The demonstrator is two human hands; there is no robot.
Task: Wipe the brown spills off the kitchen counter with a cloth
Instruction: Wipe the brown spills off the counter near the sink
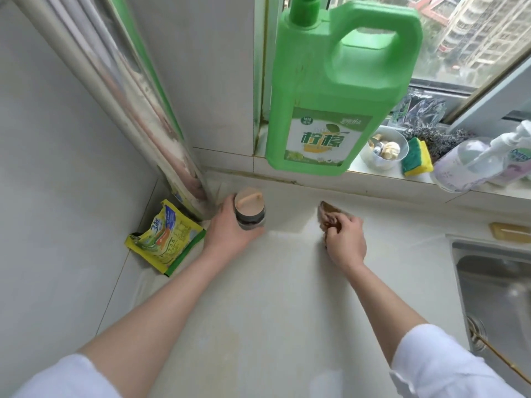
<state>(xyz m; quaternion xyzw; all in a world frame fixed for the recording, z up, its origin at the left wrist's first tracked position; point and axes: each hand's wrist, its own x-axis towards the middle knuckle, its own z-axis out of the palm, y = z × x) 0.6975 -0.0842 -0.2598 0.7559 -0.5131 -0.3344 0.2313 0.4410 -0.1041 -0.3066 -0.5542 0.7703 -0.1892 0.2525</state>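
On the pale kitchen counter (258,297), right hand (346,239) is bunched tight around a brown-stained cloth (329,215), pressing it flat to the surface mid-counter, just short of the back wall; no separate brown spill readable apart from the cloth itself. Left hand (230,228) is wrapped around a small dark jar (250,209) with a tan lid, near the foil-wrapped pipe (138,110) and a yellow packet (165,237) in the corner. Green detergent jug (339,90) sits on the sill above, sink (497,285) off to the right.
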